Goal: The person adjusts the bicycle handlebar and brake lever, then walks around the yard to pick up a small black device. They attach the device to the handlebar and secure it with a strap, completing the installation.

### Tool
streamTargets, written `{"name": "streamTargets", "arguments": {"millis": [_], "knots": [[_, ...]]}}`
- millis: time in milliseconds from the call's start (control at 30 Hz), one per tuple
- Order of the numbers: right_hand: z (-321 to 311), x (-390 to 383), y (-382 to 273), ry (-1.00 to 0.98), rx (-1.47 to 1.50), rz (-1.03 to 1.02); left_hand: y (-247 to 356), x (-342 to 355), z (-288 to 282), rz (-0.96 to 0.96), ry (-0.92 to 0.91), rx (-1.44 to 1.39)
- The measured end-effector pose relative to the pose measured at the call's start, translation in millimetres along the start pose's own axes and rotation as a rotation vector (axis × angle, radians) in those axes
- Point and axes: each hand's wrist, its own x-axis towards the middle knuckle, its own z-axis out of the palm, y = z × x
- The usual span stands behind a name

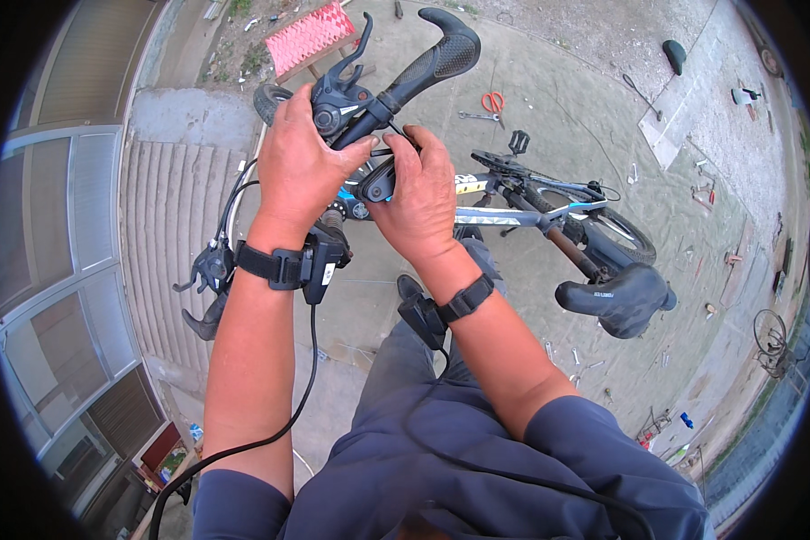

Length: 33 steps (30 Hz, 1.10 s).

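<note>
A bicycle stands in front of me, its black handlebar grip pointing up and away. My left hand is closed around the base of the black brake lever and shifter unit, its thumb stretched toward the bar. In my right hand is a black folding multi-tool, held just below the handlebar beside the bike's frame. Its working tip is hidden behind my fingers. The frame is white, blue and yellow, running right to the black saddle.
Orange-handled scissors and a wrench lie on the ground cloth beyond the bike. The other brake lever hangs at the left. A red-topped stool stands far ahead. More small tools lie at the right, and a spare saddle farther off.
</note>
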Motion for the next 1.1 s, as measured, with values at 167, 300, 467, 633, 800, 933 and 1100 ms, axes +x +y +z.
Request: {"name": "streamTargets", "arguments": {"millis": [167,300,467,633,800,933,1100], "knots": [[5,2,8,0.017,0.100,-0.004,-1,1,0,0.002,-0.009,-0.007],[-1,3,15,-0.024,0.161,-0.012,-1,1,0,-0.005,-0.015,-0.012],[-2,7,17,-0.002,0.183,-0.046,-1,2,0,0.013,-0.005,-0.013],[-5,8,16,0.003,0.241,-0.025,-1,1,0,0.011,-0.004,-0.012],[-9,11,13,0.010,0.262,-0.015,0,1,0,0.013,-0.006,-0.002],[-11,12,12,-0.014,0.301,0.022,1,0,-1,-0.004,-0.001,0.000],[-16,14,12,-0.038,0.284,-0.013,3,0,-3,-0.016,-0.017,0.006]]}}
